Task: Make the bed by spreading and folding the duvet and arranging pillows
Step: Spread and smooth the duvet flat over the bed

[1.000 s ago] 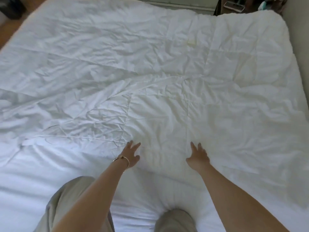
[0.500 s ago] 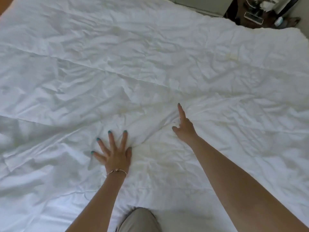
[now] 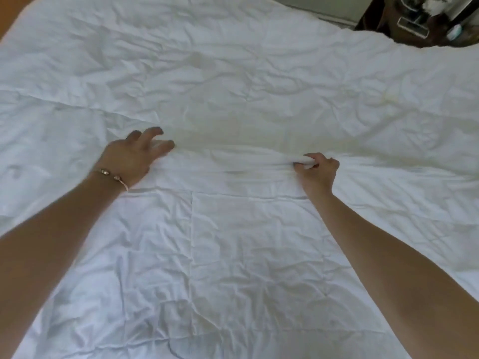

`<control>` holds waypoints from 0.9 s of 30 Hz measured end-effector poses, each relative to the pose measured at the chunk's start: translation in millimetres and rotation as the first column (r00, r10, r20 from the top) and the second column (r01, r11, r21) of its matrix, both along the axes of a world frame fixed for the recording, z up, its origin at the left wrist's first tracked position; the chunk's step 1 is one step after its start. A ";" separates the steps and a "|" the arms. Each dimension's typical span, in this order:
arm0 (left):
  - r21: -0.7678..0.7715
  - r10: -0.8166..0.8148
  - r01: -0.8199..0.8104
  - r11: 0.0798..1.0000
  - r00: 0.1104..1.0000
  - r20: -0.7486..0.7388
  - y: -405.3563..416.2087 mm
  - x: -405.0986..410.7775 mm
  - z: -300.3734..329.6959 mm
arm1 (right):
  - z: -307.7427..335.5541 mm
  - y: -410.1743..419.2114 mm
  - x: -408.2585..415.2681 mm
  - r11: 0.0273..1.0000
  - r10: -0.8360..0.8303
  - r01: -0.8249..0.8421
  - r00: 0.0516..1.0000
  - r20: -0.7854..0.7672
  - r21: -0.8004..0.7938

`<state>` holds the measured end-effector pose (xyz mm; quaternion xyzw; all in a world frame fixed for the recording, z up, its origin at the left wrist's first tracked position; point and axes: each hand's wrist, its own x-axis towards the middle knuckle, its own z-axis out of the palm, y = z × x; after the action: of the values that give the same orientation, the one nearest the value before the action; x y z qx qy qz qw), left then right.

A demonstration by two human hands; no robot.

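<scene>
A white, wrinkled, quilted duvet (image 3: 233, 255) covers the whole bed and fills almost the entire view. My right hand (image 3: 317, 169) pinches a bunched ridge of the duvet near the middle of the bed. My left hand (image 3: 134, 156), with a thin bracelet on the wrist, lies on the duvet to the left of that ridge, its fingers spread and slightly curled against the cloth. A raised fold runs between the two hands. No pillows are in view.
A dark wooden bedside stand (image 3: 425, 22) with small objects on it sits beyond the bed's far right corner. A strip of orange-brown floor (image 3: 10, 11) shows at the far left corner.
Both hands have moved farther up the duvet and apart. The right hand, earlier pointing with one finger, now grips a fold of cloth. The left hand has gone from flat and splayed to slightly curled.
</scene>
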<state>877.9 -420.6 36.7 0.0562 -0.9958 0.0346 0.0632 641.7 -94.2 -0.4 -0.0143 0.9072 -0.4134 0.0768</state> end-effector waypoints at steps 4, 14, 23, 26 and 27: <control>-0.110 0.265 -0.262 0.959 0.964 0.014 -31.2 -91.7 24.6 | 8.5 -17.0 -32.5 0.972 0.137 -0.138 0.990 -0.017 -0.188; 0.255 0.341 -0.528 0.810 0.778 0.528 117.7 -161.6 -76.3 | -44.2 -14.5 -24.7 0.681 0.367 -0.432 0.900 0.234 0.592; 0.227 0.400 -0.651 0.725 0.665 0.631 11.4 -199.8 -106.3 | -55.5 -26.9 -98.9 0.487 0.466 -0.621 0.779 0.419 0.614; 0.255 0.414 -0.627 0.736 0.715 0.563 3.1 -204.2 -125.5 | -61.2 -32.8 -108.7 0.359 0.550 -0.647 0.729 0.408 0.672; 0.267 0.417 -0.625 0.733 0.724 0.550 0.4 -205.5 -128.8 | -61.4 -33.8 -110.1 0.302 0.582 -0.643 0.709 0.397 0.704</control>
<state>672.4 -420.2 -92.1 0.3444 -0.9037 -0.1596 -0.1980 531.5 -128.0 -61.8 -0.3076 0.9104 0.1057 0.2556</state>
